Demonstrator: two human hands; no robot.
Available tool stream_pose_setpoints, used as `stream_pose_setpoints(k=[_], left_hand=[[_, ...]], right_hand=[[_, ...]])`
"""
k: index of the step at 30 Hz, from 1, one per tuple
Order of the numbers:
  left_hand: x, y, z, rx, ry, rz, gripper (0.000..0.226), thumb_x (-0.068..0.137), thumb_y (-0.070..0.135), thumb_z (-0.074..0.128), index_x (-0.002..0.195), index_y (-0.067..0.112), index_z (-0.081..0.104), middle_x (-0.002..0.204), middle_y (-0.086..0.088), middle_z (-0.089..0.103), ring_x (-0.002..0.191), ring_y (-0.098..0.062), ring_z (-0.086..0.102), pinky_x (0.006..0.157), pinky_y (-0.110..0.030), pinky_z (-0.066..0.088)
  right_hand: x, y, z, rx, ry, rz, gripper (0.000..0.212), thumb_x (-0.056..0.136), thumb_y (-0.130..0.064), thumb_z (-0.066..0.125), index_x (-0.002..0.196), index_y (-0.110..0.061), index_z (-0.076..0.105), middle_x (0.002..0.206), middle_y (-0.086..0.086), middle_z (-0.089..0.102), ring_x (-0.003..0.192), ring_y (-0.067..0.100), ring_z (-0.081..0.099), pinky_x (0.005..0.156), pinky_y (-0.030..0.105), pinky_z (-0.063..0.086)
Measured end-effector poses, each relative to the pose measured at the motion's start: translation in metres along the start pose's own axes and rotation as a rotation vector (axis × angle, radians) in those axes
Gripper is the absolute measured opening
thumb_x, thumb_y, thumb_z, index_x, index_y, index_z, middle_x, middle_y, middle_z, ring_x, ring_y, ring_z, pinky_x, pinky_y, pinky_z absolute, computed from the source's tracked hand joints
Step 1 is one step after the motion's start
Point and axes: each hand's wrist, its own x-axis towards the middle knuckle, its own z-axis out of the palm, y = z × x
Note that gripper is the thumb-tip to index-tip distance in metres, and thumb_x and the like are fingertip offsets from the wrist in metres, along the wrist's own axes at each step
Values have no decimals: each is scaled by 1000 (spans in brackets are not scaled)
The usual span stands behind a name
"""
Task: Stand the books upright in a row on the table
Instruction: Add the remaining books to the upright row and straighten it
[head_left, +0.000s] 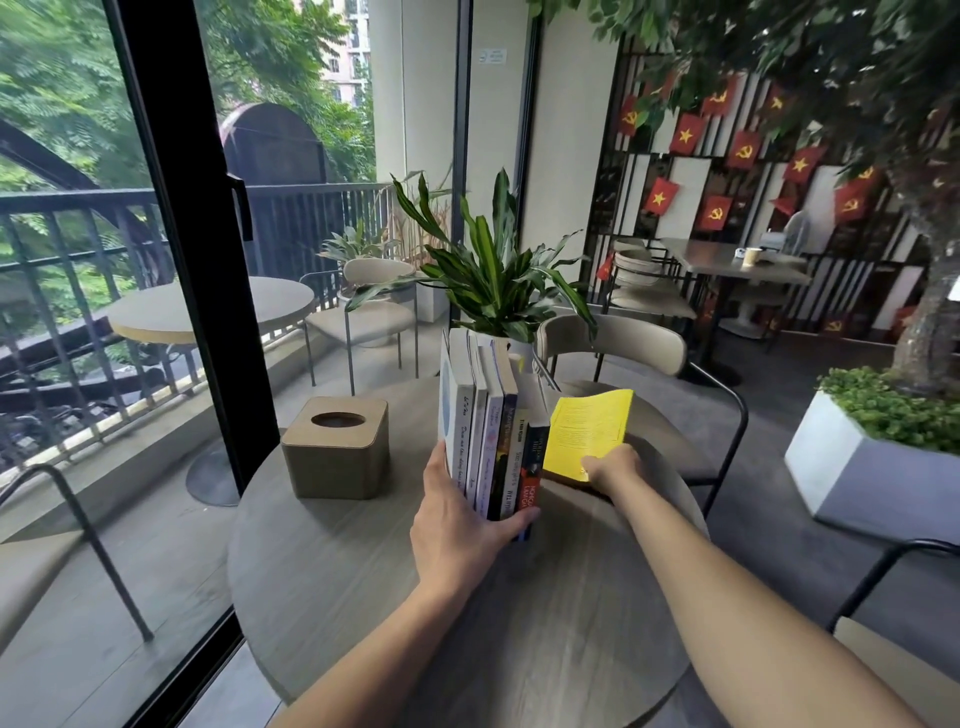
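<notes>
Several books (485, 431) stand upright in a row on the round grey table (363, 582), spines toward me. My left hand (460, 525) clasps the near end of the row, thumb on the left cover and fingers across the spines' lower ends. To the right, a yellow book (587, 431) lies tilted with its cover facing up, its left edge against the row. My right hand (615, 467) grips the yellow book's near edge. A darker book seems to lie under it, mostly hidden.
A wooden tissue box (337, 447) stands left of the row. A potted plant (493, 291) rises behind the books. A chair (623, 353) is across the table, a white planter (857, 467) to the right, and a glass door (171, 260) to the left.
</notes>
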Motion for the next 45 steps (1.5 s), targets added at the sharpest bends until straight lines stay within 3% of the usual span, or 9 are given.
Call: stream_pose_setpoints(k=[5, 9, 16, 23, 26, 29, 35, 39, 45], left_hand=[[0, -1, 0, -5, -12, 8, 129, 47, 69, 86, 148, 29, 16, 137, 5, 52, 116, -22, 59, 87, -41, 51], [0, -1, -1, -11, -10, 3, 129, 46, 70, 86, 148, 29, 18, 139, 5, 51, 116, -23, 59, 87, -40, 50], [4, -1, -6, -94, -27, 17, 120, 49, 68, 87, 145, 29, 27, 135, 9, 51, 116, -13, 56, 91, -37, 52], [23, -1, -18, -57, -132, 43, 127, 42, 74, 85, 148, 29, 31, 133, 9, 51, 118, -9, 52, 95, -41, 51], [35, -1, -27, -14, -203, 65, 131, 38, 70, 88, 148, 28, 30, 131, 8, 55, 118, -12, 54, 94, -41, 51], [46, 0, -33, 44, -271, 65, 136, 37, 61, 93, 151, 25, 27, 136, 4, 55, 122, -16, 53, 98, -44, 49], [56, -2, -36, 111, -310, 104, 133, 35, 59, 94, 147, 23, 33, 135, 5, 55, 120, -17, 54, 96, -42, 49], [60, -2, -39, 419, -253, 272, 127, 40, 88, 72, 143, 21, 38, 128, 1, 55, 116, -21, 48, 98, -38, 42], [82, -10, -56, 643, -336, 287, 144, 29, 105, 49, 153, 36, 22, 157, -10, 17, 143, -34, 6, 115, -59, 17]], right_hand=[[-38, 31, 8, 356, 241, -299, 24, 97, -33, 44, 100, -9, 43, 101, 16, 62, 79, 33, 56, 66, 40, 42], [-64, 47, 9, 444, 365, -500, 32, 90, -21, 62, 113, -7, 44, 93, 10, 60, 86, 35, 61, 63, 35, 39], [-83, 51, 16, 323, 164, -620, 47, 89, -17, 64, 132, -21, 45, 103, -4, 64, 95, 20, 63, 78, 32, 51], [-88, 33, 24, 245, -174, -709, 54, 90, -17, 60, 134, -33, 36, 111, -17, 55, 97, 0, 56, 76, 7, 41], [-88, 29, 24, 225, -287, -719, 69, 76, -19, 67, 131, -40, 31, 110, -22, 56, 104, 5, 58, 85, 19, 48], [-89, 25, 21, 178, -346, -765, 88, 59, -35, 81, 128, -42, 28, 113, -27, 53, 108, -6, 53, 85, 10, 43], [-91, 6, 25, 220, -318, -783, 107, 38, -34, 97, 124, -35, 33, 107, -28, 53, 99, -15, 48, 75, -1, 37], [-91, 7, 35, 272, -237, -795, 105, 36, -28, 97, 124, -31, 40, 106, -23, 58, 98, -16, 50, 72, 0, 40], [-93, 8, 39, 257, -147, -817, 105, 34, -44, 95, 118, -49, 31, 109, -24, 58, 100, -8, 52, 77, 9, 41]])
